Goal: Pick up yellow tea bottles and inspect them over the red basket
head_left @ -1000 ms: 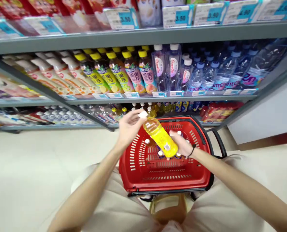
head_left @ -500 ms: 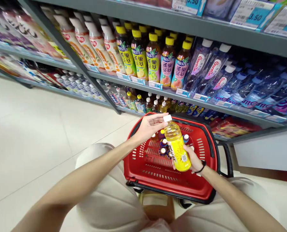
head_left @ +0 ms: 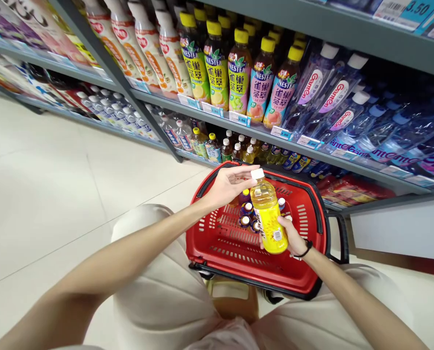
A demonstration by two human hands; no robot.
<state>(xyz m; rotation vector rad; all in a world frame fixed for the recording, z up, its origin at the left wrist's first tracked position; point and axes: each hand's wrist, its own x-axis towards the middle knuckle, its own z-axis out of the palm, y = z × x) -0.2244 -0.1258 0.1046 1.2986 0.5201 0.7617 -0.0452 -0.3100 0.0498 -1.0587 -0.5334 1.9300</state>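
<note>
A bottle of yellow drink (head_left: pixel 270 214) with a white cap and a yellow label is tilted above the red shopping basket (head_left: pixel 217 270). My right hand (head_left: pixel 292 236) wraps round its lower part, the thumb along the label's right side; most of its fingers are hidden behind the bottle. At the cap, my left hand (head_left: pixel 227 185) has its fingers stretched out and the thumb apart from them, the tips touching or very close to the cap's left side. Inside the basket, under the bottle, stand several small bottles (head_left: pixel 245 220) with white or yellow caps.
A shelf (head_left: pixel 224 114) faces me, with yellow-capped tea bottles (head_left: pixel 239 73), white-capped orange-labelled bottles (head_left: pixel 146 46) and clear water bottles (head_left: pixel 352 104). More bottles fill the lower shelf. The basket's black handle (head_left: pixel 343 238) sticks out right. Pale floor tiles (head_left: pixel 45 194) lie left.
The view has shifted slightly, bringing the shelf bottles nearer. The yellow bottle is a little more upright, and both hands stay at it in nearly the same places.
</note>
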